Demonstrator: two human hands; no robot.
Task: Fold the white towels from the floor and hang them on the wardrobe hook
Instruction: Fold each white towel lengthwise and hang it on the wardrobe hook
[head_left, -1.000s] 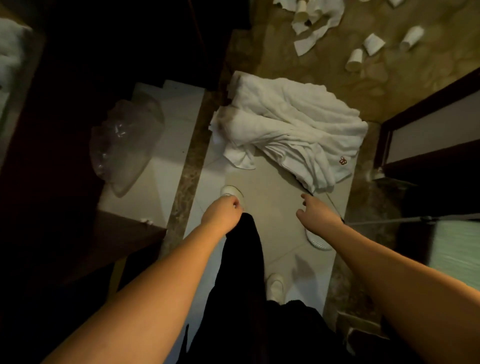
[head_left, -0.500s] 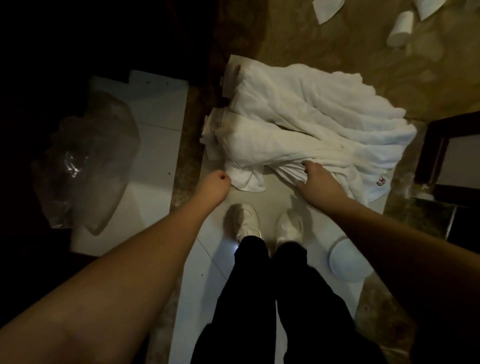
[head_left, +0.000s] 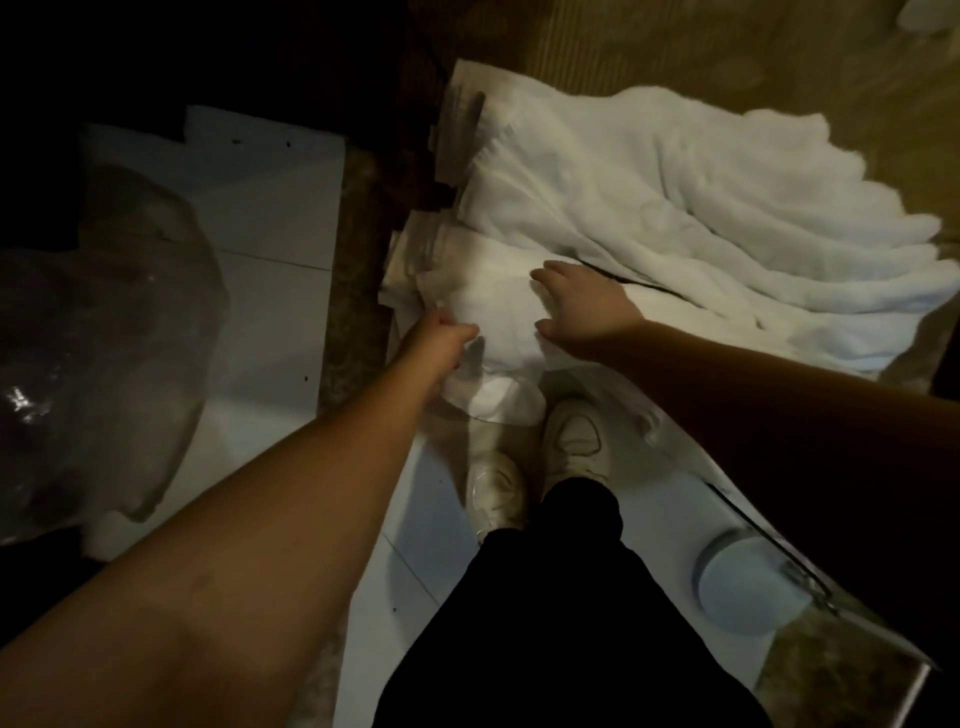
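A heap of white towels (head_left: 675, 218) lies crumpled on the floor just ahead of my feet. My left hand (head_left: 441, 338) pinches the near left edge of the heap, fingers curled into the cloth. My right hand (head_left: 576, 301) lies on the towels just to the right of it, fingers spread and reaching into the folds. Neither the wardrobe nor its hook is in view.
A crumpled clear plastic bag (head_left: 98, 343) sits on white floor tiles (head_left: 275, 270) at the left. A round white lid-like object (head_left: 748, 587) lies at the lower right by a dark glass edge. My white shoes (head_left: 571, 436) stand right below the towels.
I have bent closer to the heap. My left hand moved forward from beside the towels and took hold of their edge; my right hand shifted left onto the near fold.
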